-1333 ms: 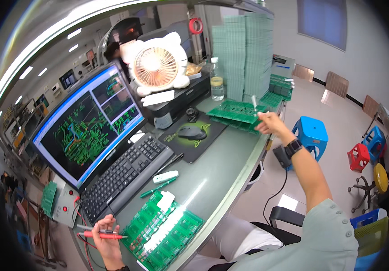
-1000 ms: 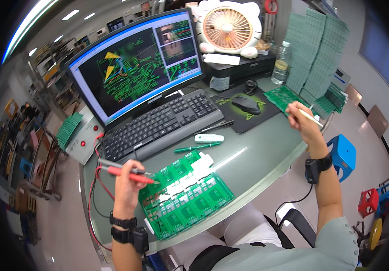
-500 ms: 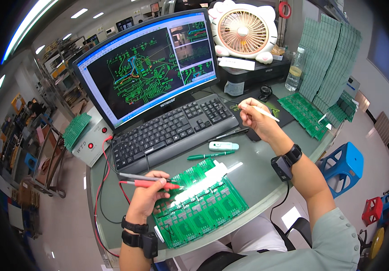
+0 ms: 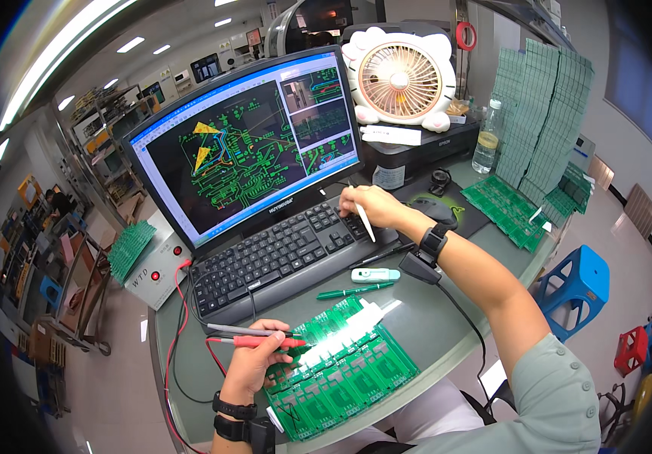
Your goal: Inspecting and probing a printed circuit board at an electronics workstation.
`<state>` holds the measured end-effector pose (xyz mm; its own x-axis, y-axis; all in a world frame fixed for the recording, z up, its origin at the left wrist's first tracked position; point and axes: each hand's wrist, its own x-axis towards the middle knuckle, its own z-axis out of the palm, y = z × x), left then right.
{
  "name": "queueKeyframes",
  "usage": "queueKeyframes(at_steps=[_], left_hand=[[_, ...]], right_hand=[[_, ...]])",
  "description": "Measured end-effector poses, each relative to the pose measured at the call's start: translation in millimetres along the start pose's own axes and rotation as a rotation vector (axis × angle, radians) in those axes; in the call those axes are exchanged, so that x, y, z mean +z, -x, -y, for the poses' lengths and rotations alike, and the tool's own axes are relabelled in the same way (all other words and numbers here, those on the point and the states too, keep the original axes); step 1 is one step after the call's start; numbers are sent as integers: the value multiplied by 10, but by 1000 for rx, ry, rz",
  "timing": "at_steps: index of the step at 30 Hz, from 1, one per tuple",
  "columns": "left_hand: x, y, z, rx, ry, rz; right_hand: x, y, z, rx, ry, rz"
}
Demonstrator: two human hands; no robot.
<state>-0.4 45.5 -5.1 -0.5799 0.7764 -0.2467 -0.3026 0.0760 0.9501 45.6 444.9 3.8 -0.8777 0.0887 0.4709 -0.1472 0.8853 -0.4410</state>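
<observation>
Circuit board panel [image 4: 357, 377]: we have it on the desk [image 4: 447, 291], before our keyboard [image 4: 280, 253].
Left hand [image 4: 254, 367]: our fingers grasp a red probe [image 4: 265, 343] and a grey probe [image 4: 239, 330], tips over the panel.
Right hand [image 4: 371, 206]: our fingers pinch a white stick [image 4: 364, 225] above the keyboard; key contact, we cannot tell.

Pale letters are marking the monitor [image 4: 246, 147] and printer [image 4: 439, 148]; dark capitals are crossing the box [image 4: 164, 256]; the white label [image 4: 389, 177] is showing too small to read.
</observation>
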Motion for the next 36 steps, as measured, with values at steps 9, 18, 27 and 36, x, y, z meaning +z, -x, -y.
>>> queueKeyframes(at_steps=[9,18,27,36], left_hand=[[-15,-24,17,-9,9,5],[-57,-20,59,3,30,56],[-54,-34,85,37,25,76],[27,13,-192,164,-61,59]], right_hand=[[-69,65,-116,186,375,-115],[50,85,268,79,220,1],[-195,541,309,378,130,-194],[-170,897,404,290,-346,-272]])
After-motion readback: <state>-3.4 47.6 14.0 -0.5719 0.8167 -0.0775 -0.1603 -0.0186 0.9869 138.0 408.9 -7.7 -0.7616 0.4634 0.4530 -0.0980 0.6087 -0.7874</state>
